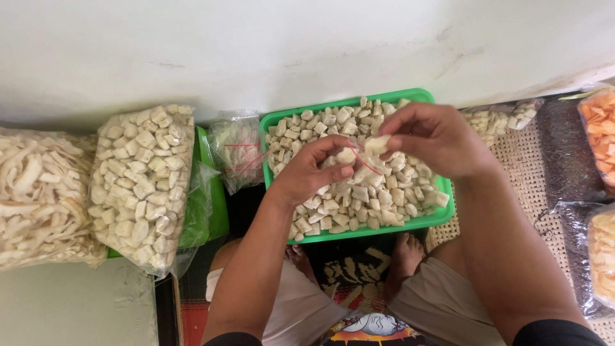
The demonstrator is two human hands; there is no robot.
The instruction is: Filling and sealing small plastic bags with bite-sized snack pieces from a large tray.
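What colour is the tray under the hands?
Bright green tray, clearest in the head view.

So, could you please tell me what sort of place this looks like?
Probably a home snack-packing spot on the floor: a green tray of pale crackers, filled clear bags along the wall, and a woven mat.

At the left lie a clear bag of pale curled chips (41,192) and, beside it, a bag of pale square crackers (141,186). Orange crackers in bags (599,138) sit at the right edge on a woven mat (522,160), near a white wall (256,45).
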